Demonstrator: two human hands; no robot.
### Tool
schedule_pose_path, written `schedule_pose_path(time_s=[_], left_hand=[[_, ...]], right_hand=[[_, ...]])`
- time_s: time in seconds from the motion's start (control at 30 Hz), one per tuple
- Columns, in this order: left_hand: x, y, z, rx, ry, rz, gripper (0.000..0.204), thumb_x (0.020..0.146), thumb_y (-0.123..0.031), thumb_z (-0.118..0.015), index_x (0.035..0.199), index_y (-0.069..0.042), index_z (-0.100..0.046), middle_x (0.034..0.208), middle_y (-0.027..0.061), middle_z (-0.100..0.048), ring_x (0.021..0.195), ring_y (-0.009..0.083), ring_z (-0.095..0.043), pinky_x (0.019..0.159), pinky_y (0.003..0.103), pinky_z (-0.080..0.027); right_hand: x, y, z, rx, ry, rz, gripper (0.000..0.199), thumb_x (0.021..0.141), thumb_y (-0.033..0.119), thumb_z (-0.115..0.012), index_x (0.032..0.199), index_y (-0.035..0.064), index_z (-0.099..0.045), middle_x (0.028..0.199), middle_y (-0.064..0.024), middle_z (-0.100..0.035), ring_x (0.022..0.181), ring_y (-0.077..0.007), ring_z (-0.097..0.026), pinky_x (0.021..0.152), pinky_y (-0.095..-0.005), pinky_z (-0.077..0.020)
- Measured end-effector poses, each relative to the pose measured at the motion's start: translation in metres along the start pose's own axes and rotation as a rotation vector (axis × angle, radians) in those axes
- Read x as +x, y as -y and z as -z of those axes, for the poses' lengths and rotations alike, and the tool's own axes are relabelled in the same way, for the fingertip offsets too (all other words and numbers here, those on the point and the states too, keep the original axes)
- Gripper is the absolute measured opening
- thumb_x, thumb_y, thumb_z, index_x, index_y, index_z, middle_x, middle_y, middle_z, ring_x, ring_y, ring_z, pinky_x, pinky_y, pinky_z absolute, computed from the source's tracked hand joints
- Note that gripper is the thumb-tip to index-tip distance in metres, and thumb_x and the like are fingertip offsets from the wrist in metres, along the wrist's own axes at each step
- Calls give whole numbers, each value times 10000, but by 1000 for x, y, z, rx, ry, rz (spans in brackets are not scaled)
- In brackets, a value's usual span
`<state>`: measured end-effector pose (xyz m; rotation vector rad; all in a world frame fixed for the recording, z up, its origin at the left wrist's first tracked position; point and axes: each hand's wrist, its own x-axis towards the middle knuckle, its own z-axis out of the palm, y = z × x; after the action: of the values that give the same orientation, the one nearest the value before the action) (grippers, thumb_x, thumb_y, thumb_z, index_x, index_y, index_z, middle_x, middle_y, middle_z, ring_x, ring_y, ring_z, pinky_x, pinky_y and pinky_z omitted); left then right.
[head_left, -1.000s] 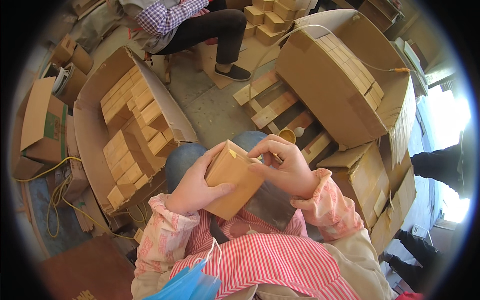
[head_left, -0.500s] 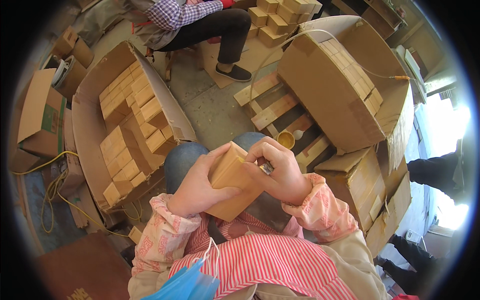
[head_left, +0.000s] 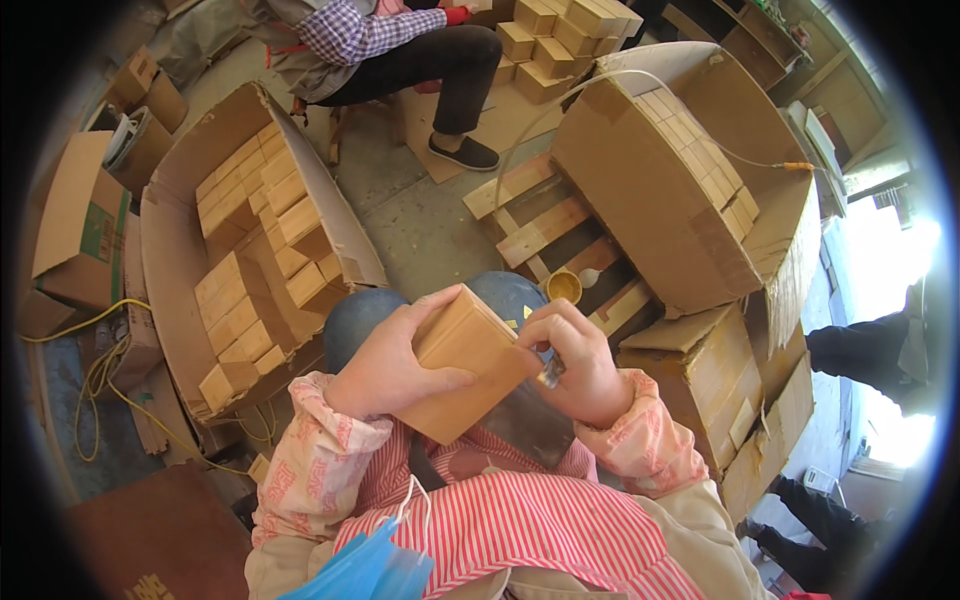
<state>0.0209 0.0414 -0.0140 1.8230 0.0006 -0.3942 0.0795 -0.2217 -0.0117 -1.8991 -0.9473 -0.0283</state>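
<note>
A smooth, pale wooden box (head_left: 465, 375) with a line along its upper edge is tilted above my lap. My left hand (head_left: 395, 360) grips it from the left, thumb across the near face and fingers behind. At its right edge, the curled fingers of my right hand (head_left: 575, 365) pinch a small, shiny silvery piece (head_left: 549, 372), mostly covered by the fingers; its kind is not clear. A few small yellow flecks (head_left: 526, 312) show just beyond the box, against my right knee (head_left: 505, 290).
Large cartons of similar wooden pieces stand at left (head_left: 160, 220) and right (head_left: 650, 190). A wooden pallet (head_left: 545, 230) holds a yellow cup (head_left: 564, 287). Yellow cable (head_left: 105, 375) lies at left. A seated co-worker (head_left: 380, 50) is ahead; someone's dark-clothed legs (head_left: 860, 340) show at right.
My right hand has moved slightly right and down along the box's edge, its fingers drawn in. Yellow flecks now show beyond the box. My left hand keeps its hold.
</note>
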Motion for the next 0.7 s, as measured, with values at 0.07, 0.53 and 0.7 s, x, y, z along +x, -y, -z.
schedule_pose_path(time_s=[0.07, 0.53, 0.7], left_hand=[[0, -2, 1, 2, 13, 31, 1013, 733, -196, -954, 1606, -69, -454, 1489, 111, -581, 1366, 213, -559, 1170, 352, -424], [42, -64, 44, 523, 403, -121, 1050, 684, -404, -924, 1570, -32, -499, 1311, 224, -620, 1234, 374, -615, 1077, 415, -486], [60, -66, 44, 590, 445, -158, 1079, 663, -415, -931, 1552, 13, -494, 1371, 233, -615, 1287, 370, -595, 1114, 416, -468]], right_hand=[[-3, -2, -1, -48, 48, 47, 188, 859, 22, -804, 972, 44, -655, 981, -105, -623, 845, -273, -659, 737, -362, -552], [-3, -21, 5, 653, 258, -572, 956, 845, 171, -913, 1632, 57, -382, 1290, -69, -598, 773, -45, -495, 673, -221, -446], [-4, -27, -13, 765, 174, -579, 1041, 809, 155, -924, 1647, 17, -323, 1327, -103, -577, 813, -68, -505, 720, -233, -466]])
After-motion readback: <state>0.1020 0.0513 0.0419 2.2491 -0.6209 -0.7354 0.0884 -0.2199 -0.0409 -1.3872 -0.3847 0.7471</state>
